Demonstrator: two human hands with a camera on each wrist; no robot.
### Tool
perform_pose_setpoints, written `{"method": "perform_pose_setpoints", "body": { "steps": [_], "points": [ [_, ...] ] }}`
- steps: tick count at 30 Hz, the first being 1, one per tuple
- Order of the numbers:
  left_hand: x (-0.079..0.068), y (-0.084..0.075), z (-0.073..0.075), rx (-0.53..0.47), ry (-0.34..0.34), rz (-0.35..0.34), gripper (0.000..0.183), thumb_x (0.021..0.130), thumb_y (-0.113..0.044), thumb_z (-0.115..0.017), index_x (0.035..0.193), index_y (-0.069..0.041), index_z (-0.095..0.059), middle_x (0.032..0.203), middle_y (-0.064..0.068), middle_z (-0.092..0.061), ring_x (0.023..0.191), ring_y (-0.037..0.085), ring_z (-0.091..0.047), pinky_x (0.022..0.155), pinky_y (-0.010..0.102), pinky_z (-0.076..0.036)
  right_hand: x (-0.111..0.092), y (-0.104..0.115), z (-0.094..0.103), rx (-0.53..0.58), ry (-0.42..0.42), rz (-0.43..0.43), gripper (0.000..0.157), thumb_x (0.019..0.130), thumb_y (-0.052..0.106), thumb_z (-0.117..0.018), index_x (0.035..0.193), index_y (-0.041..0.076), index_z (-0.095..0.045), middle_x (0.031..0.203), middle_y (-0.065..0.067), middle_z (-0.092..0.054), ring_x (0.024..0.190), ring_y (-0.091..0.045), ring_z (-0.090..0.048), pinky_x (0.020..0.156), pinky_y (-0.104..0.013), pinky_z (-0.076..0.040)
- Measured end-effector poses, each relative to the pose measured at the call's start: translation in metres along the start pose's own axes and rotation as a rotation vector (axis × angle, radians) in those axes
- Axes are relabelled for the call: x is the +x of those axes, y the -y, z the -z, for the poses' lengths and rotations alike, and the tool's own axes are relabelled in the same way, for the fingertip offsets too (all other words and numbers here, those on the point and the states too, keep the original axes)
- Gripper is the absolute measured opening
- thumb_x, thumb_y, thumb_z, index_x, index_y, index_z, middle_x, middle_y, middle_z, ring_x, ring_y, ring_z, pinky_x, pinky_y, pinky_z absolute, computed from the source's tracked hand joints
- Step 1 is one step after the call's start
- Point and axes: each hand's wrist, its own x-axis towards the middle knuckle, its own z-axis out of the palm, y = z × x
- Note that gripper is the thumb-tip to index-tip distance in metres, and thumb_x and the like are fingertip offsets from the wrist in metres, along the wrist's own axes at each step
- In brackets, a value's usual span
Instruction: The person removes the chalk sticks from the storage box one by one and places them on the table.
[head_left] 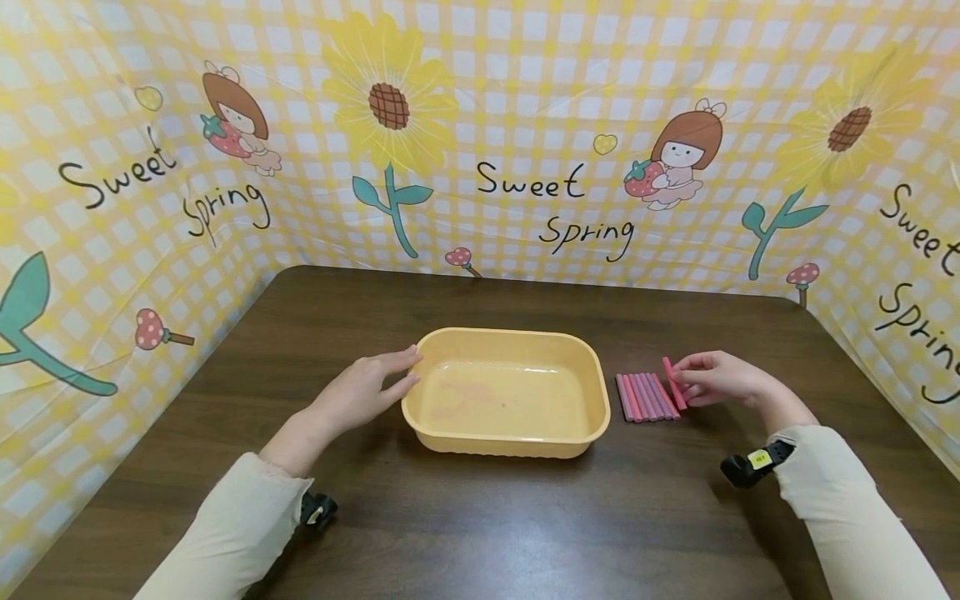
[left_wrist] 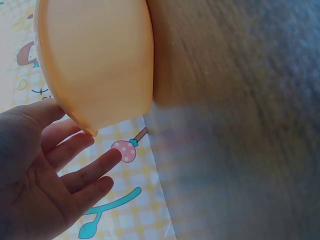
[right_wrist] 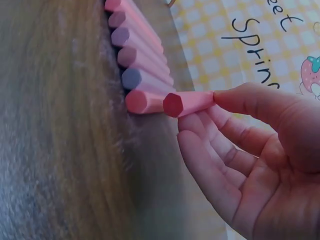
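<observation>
My left hand (head_left: 367,383) is at the left end of a yellow plastic basin (head_left: 510,446), thumb and fingertips at its rim. In the left wrist view the fingers (left_wrist: 95,172) are spread and loosely extended by the basin's outer wall (left_wrist: 100,60). My right hand (head_left: 716,379) pinches a pink six-sided stick (right_wrist: 185,103) between thumb and fingers, tilted and close beside the row. Several similar pink and purple sticks (head_left: 645,397) lie side by side on the table, right of the basin. Their hexagonal ends (right_wrist: 132,78) show in the right wrist view.
The basin stands on a dark wood-grain table (head_left: 510,525). A yellow checked cloth (head_left: 525,92) with flowers and lettering forms walls at the back and both sides. Black devices are strapped at both wrists, over pale sleeves (head_left: 225,525).
</observation>
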Motion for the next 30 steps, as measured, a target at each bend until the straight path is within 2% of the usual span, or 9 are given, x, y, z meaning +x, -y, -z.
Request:
{"method": "perform_pose_setpoints", "body": {
  "steps": [14,26,30],
  "points": [
    [0.000,0.000,0.000,-0.002,0.001,0.002,0.044,0.094,-0.021,-0.055,0.133,-0.001,-0.050,0.140,0.017,-0.046,0.126,0.034,-0.049,0.101,0.049,-0.044,0.006,-0.011,-0.001,-0.044,-0.002,-0.025,0.041,0.095,0.020,-0.053,0.120,-0.013,-0.048,0.087,0.004,-0.063,0.080,-0.007,-0.061,0.073,-0.026,-0.058],
    [0.000,-0.001,0.001,-0.003,0.007,0.006,0.044,0.094,-0.020,-0.055,0.133,0.000,-0.050,0.140,0.017,-0.046,0.127,0.034,-0.048,0.101,0.050,-0.043,0.005,-0.007,-0.002,-0.064,-0.016,-0.020,0.041,0.096,0.019,-0.051,0.120,-0.013,-0.049,0.090,0.002,-0.065,0.082,-0.009,-0.062,0.073,-0.027,-0.058],
    [0.000,-0.002,0.001,0.001,-0.011,-0.004,0.043,0.093,-0.019,-0.056,0.132,0.000,-0.052,0.139,0.017,-0.048,0.125,0.034,-0.050,0.100,0.049,-0.044,0.001,-0.001,-0.002,-0.070,-0.031,-0.008,0.040,0.096,0.018,-0.049,0.120,-0.014,-0.049,0.092,-0.001,-0.065,0.081,-0.009,-0.062,0.073,-0.026,-0.058]
  ]
}}
